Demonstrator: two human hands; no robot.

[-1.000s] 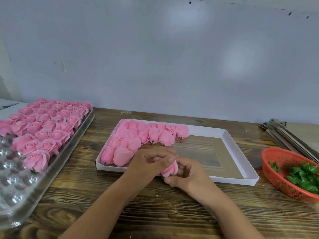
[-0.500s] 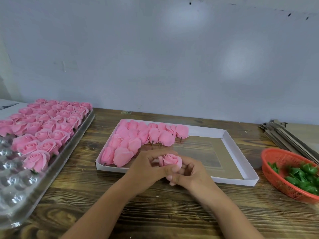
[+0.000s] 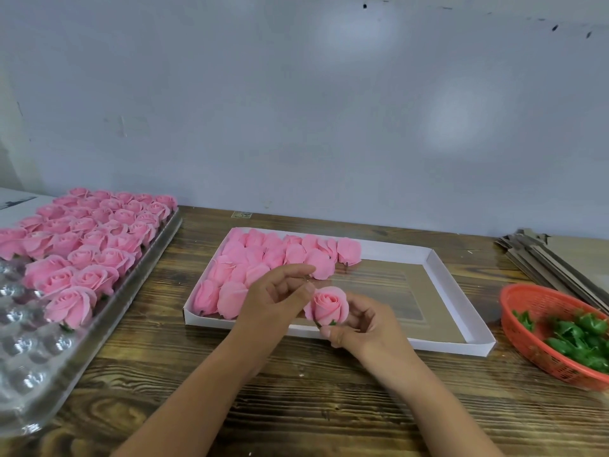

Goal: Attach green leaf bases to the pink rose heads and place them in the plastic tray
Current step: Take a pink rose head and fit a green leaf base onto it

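A pink rose head (image 3: 329, 305) stands upright above the front edge of the white box (image 3: 456, 301), a bit of green leaf base (image 3: 332, 323) showing under it. My right hand (image 3: 369, 328) pinches it from below between thumb and fingers. Just to its left, my left hand (image 3: 273, 301) has loosely bent fingers; its thumb tip touches the rose's side and its index finger is lifted off. Bare pink rose heads (image 3: 263, 258) fill the box's left part. The clear plastic tray (image 3: 33, 357) at the left holds several rows of finished roses (image 3: 89, 239).
An orange basket (image 3: 527, 341) with green leaf bases (image 3: 580, 338) sits at the right edge of the wooden table (image 3: 329, 407). Behind it lies a stack of flat cardboard (image 3: 543, 255). The tray's near cups hold nothing. A pale wall stands close behind.
The rose turned from lying sideways between both hands to upright with its bloom facing me. My left hand's fingers loosened and its index finger lifted off; my right hand keeps hold.
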